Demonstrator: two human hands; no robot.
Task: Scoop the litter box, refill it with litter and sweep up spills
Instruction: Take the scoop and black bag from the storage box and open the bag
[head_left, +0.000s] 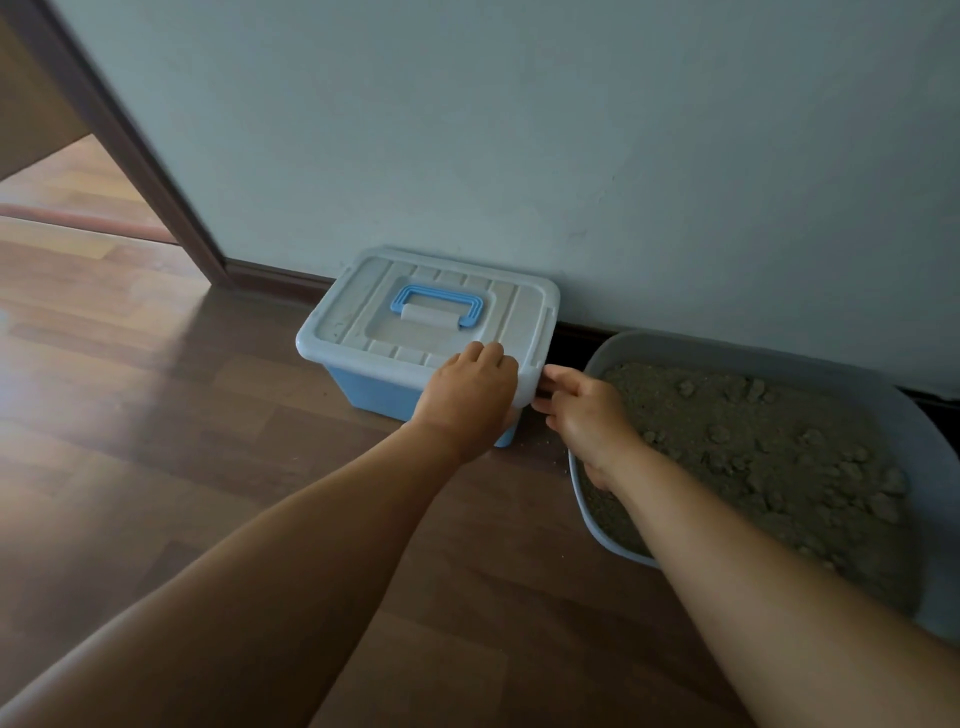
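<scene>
Lid (363, 312) of bin (363, 389) held by both hands.
I see left hand (467, 402) gripping lid's near corner, right hand (584, 415) pinching its right edge; litter box (675, 345) just right of bin.

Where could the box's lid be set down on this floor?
Bare wooden floor lies left of the storage box, toward the doorway, and in front of it. The gap between it and the litter box is crowded: left hand and right hand grip the lid there.
</scene>
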